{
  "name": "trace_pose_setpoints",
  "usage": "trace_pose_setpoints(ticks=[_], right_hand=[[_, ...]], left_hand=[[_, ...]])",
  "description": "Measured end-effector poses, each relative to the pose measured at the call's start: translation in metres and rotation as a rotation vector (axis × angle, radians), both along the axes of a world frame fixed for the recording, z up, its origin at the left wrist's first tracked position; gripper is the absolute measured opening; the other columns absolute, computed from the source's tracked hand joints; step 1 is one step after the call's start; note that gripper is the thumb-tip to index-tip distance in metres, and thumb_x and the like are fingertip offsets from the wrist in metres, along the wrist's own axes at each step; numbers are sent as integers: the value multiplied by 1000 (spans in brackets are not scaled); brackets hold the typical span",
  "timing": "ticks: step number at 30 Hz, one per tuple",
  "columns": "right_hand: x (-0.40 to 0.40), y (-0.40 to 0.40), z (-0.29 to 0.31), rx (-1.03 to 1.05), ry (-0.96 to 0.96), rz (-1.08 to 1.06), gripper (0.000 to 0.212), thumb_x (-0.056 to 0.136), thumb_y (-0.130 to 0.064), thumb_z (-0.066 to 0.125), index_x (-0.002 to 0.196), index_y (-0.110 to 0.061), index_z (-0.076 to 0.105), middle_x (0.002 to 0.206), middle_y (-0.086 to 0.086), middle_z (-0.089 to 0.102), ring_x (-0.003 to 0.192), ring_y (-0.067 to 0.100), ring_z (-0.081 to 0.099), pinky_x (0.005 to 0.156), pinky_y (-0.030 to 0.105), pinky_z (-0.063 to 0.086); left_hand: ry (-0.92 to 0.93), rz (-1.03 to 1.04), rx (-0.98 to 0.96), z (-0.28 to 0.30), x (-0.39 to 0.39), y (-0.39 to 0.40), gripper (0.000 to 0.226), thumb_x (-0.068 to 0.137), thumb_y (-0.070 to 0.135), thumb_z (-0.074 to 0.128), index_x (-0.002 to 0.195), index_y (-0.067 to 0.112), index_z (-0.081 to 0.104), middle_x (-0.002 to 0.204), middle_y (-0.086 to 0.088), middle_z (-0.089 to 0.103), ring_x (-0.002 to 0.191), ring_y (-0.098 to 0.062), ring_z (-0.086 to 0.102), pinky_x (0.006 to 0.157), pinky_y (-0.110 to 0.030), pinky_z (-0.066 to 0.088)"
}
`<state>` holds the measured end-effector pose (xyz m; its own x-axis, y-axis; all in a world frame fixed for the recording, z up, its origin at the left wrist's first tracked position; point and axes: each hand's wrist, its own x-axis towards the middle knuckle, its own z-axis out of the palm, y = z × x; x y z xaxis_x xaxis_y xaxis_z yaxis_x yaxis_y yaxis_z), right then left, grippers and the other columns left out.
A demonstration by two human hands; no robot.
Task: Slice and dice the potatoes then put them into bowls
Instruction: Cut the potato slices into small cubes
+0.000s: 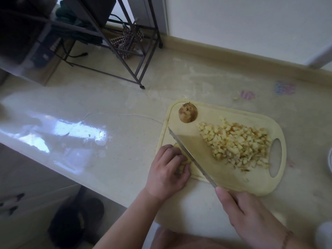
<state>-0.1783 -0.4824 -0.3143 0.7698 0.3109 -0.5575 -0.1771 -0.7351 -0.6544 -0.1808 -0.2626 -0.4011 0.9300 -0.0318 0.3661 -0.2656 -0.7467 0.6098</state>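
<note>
dim, soft daylight; window glare on the glossy table (75,130), wide-angle bending and blur at the edges.

Glossy pale tabletop (111,108), matt yellow plastic cutting board (215,169), shiny metal knife blade (190,159), rough-skinned potato (188,115) on the board

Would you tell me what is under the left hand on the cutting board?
The left hand holds a pale potato piece against the cutting board, beside the knife blade. Only its edges show past the fingers; the rest is covered.
</note>
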Motion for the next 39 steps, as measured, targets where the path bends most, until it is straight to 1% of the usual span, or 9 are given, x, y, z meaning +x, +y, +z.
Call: trace_pose_setpoints(ticks=[2, 6, 12, 17, 20, 25, 29, 34, 39], right_hand=[[-3, 0, 4, -5, 11, -2, 99, 65, -97, 13, 62, -1, 41, 51, 11, 44, 50, 13, 44, 62, 35, 42], [-6, -1, 7, -44, 53, -3, 93, 58, -99, 8, 65, -12, 40, 45, 1, 42, 47, 7, 40, 59, 28, 39], [-8, -3, 10, -148, 97, -30, 87, 69, -82, 19, 66, -2, 51, 60, 9, 57, 61, 14, 51, 69, 30, 43], [-3, 9, -6, -61, 59, 14, 92, 59, -98, 6, 53, -11, 36, 47, 0, 45, 48, 8, 43, 58, 28, 38], [1, 11, -4, -37, 33, 2, 87, 63, -97, 9, 51, -15, 37, 46, 0, 42, 45, 7, 40, 56, 29, 35], [8, 4, 0, -39, 27, 9, 86, 64, -96, 10, 50, -13, 32, 42, -2, 38, 42, 10, 37, 49, 23, 31], [6, 2, 0, -39, 28, 16, 92, 63, -96, 9, 53, -9, 37, 45, 2, 44, 44, 8, 44, 58, 31, 41], [3, 3, 6, -3, 62, 46, 100, 64, -97, 12, 61, 0, 39, 46, 2, 41, 48, 11, 43, 63, 40, 45], [0, 3, 13, -54, 64, 28, 94, 62, -97, 12, 64, -7, 40, 47, 2, 41, 48, 5, 40, 63, 35, 42]], left_hand=[[10, -4, -5, -1, 0, 0, 12, 82, 10, 78, 87, 0, 74, 94, -11, 68, 96, -32, 63, 86, -37, 54], [7, -5, -23, -1, 0, 1, 11, 81, 8, 78, 88, -1, 75, 95, -11, 69, 97, -31, 64, 86, -37, 54], [-7, -5, -23, -2, 0, 1, 12, 79, 6, 81, 87, -1, 75, 95, -11, 69, 99, -31, 64, 87, -36, 55], [-6, -5, -30, 0, 1, 0, 11, 80, 8, 78, 86, -1, 74, 94, -10, 69, 98, -29, 64, 88, -35, 55], [-2, -4, -24, -1, 1, 2, 10, 80, 7, 78, 86, 1, 74, 93, -9, 68, 98, -29, 63, 87, -34, 54], [5, 4, -3, -3, -1, 2, 13, 80, 10, 81, 83, 1, 72, 92, -10, 66, 97, -31, 62, 86, -34, 53], [-14, 1, 24, -2, -5, 3, 12, 81, 9, 81, 85, 0, 73, 92, -11, 67, 94, -32, 62, 84, -38, 54], [-8, 19, 18, -2, -7, 3, 11, 81, 7, 80, 86, -1, 74, 93, -11, 69, 95, -31, 62, 82, -40, 54], [-17, 11, -4, -1, -7, 3, 11, 78, 5, 81, 87, 0, 75, 93, -10, 69, 96, -30, 62, 83, -40, 55]])
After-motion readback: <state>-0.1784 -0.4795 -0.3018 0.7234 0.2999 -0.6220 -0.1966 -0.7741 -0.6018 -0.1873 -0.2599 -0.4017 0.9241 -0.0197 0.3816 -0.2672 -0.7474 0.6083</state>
